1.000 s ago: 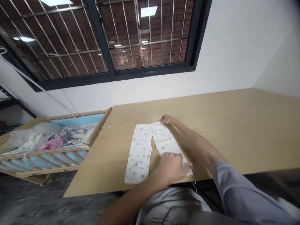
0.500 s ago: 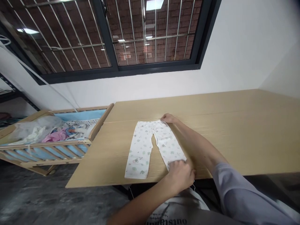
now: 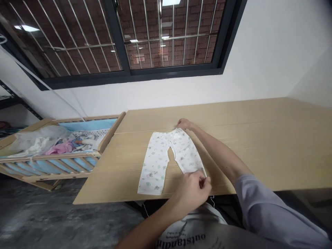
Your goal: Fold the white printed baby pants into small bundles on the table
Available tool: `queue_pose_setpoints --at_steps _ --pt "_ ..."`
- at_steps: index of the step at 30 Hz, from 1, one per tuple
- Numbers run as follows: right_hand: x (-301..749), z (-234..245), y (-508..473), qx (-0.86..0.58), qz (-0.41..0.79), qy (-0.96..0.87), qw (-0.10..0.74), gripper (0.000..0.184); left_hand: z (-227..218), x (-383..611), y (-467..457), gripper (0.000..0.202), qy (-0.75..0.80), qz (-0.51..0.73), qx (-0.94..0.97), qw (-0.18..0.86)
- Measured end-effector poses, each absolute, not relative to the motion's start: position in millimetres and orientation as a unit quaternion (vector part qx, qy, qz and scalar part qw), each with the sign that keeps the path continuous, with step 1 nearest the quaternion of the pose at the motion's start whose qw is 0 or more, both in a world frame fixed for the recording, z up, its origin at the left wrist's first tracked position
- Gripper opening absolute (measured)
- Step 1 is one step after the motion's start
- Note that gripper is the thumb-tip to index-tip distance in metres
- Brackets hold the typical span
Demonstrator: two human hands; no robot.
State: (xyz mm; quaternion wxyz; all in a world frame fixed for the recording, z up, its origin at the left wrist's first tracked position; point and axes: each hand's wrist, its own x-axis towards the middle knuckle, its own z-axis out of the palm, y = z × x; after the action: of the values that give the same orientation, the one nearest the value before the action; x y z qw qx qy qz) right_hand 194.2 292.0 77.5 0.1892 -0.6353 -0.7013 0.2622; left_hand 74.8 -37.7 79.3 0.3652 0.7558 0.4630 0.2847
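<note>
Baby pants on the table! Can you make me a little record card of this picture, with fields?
Left hand: pinching a leg cuff of the white printed baby pants
Right hand: on the pants' waistband
Pants: lying flat
Under them: light wooden table
Beside the table: wooden crib with pink cloth inside
Behind: barred window

Single head cam looking fwd & down from just behind the near edge of the surface (image 3: 233, 145), real close to the left hand (image 3: 192, 195) and right hand (image 3: 184, 123), wide FOV tho: window (image 3: 168, 34) along top of frame, crib (image 3: 52, 166) at left.
</note>
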Motion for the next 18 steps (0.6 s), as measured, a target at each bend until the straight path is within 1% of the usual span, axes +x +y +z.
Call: queue_pose_setpoints --at_steps 4,10,14,18 --pt "170.6 95.1 296.2 -0.606 0.271 -0.721 0.198 0.017 86.3 46.1 -45.2 0.029 0.484 0.378 0.656 0.439" --pt "116.5 109.0 294.9 -0.58 0.268 -0.746 0.187 0.016 86.0 -4.5 -63.9 0.038 0.541 0.431 0.54 0.48" --pt "78.7 107.9 291.0 -0.578 0.267 -0.753 0.167 0.014 76.1 -42.4 -76.6 0.042 0.583 0.453 0.504 0.448" --pt "48.0 94.2 289.0 -0.587 0.259 -0.753 0.146 0.012 58.4 -79.6 -82.8 0.042 0.641 0.438 0.489 0.398"
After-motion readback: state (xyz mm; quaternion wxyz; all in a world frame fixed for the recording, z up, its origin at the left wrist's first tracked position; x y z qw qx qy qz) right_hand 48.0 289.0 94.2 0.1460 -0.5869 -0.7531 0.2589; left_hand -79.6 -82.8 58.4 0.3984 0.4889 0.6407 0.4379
